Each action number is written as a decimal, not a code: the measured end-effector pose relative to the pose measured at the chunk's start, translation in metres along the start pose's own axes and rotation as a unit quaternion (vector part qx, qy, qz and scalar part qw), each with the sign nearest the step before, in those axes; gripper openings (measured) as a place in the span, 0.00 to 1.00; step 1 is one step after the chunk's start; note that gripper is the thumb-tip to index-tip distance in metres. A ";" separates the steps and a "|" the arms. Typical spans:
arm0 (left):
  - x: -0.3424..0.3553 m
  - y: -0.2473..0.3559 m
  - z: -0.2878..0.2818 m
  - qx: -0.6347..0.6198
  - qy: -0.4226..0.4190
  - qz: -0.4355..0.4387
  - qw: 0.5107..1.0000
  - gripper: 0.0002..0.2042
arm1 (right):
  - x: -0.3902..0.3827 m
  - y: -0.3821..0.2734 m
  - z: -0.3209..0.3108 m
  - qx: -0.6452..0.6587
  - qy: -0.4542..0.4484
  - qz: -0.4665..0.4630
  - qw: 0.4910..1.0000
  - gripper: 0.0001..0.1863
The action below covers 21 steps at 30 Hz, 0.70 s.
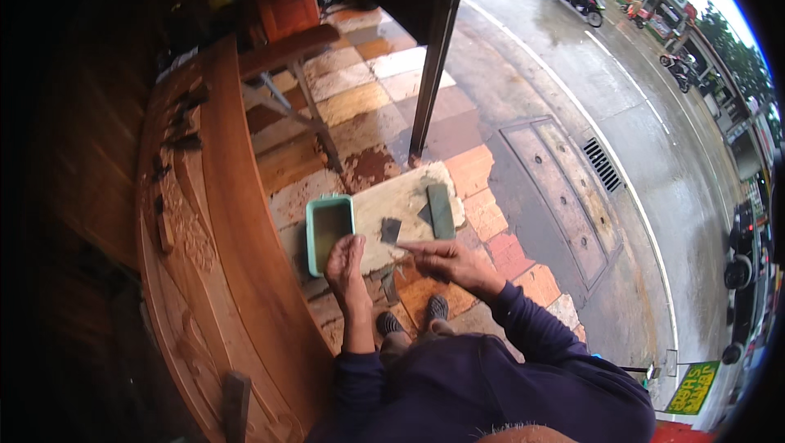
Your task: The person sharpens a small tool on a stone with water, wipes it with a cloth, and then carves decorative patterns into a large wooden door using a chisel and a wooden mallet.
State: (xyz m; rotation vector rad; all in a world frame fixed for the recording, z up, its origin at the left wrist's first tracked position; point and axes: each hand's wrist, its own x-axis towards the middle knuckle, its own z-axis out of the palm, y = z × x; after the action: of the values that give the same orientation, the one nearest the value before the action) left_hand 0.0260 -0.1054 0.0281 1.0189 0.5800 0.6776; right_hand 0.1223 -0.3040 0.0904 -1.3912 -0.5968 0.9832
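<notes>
My right hand (pixel 454 265) is closed, thumb and fingers pinched together; a thin, slim tip juts from it to the left, too small to name. Beside the near right corner of a green plastic tub (pixel 311 242), my left hand (pixel 347 267) is held edge-on, fingers fairly straight, with nothing visible in it. Murky water (pixel 332 224) lies in the tub. Next to it is a pale, worn slab (pixel 388 202). On this slab lie a long green sharpening stone (pixel 440 211) and a small dark flat piece (pixel 391 230), with another dark piece partly by the stone.
To my left stands a wooden bench with a carved plank (pixel 184 197), wood shavings (pixel 192 234) and several dark-handled tools (pixel 184 120). A wooden stool (pixel 286 50) stands beyond. A dark post (pixel 437 67) rises from the tiled floor (pixel 360 103). A wet road (pixel 572 58) runs along the right.
</notes>
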 end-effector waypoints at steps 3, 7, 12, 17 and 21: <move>0.017 -0.001 -0.029 0.183 0.046 0.092 0.978 0.07 | 0.034 -0.007 -0.015 -0.287 0.020 -0.029 0.957 0.24; 0.041 -0.007 -0.065 0.440 0.033 0.277 0.853 0.07 | 0.103 0.015 -0.012 -0.586 0.080 -0.137 0.794 0.17; 0.063 0.006 -0.072 0.567 0.011 0.252 0.784 0.06 | 0.166 0.031 0.037 -0.639 0.065 -0.139 0.753 0.15; 0.084 -0.004 -0.084 0.734 -0.123 0.221 0.630 0.06 | 0.193 0.043 0.061 -0.744 0.002 -0.147 0.652 0.15; 0.092 -0.011 -0.078 0.748 -0.153 0.266 0.588 0.07 | 0.190 0.044 0.051 -0.727 0.006 -0.135 0.674 0.17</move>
State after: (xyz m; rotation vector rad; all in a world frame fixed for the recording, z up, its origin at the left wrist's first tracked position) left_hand 0.0336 0.0028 -0.0256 2.9594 0.4478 0.3585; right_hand 0.1650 -0.1214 0.0178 -2.5337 -1.7279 0.0372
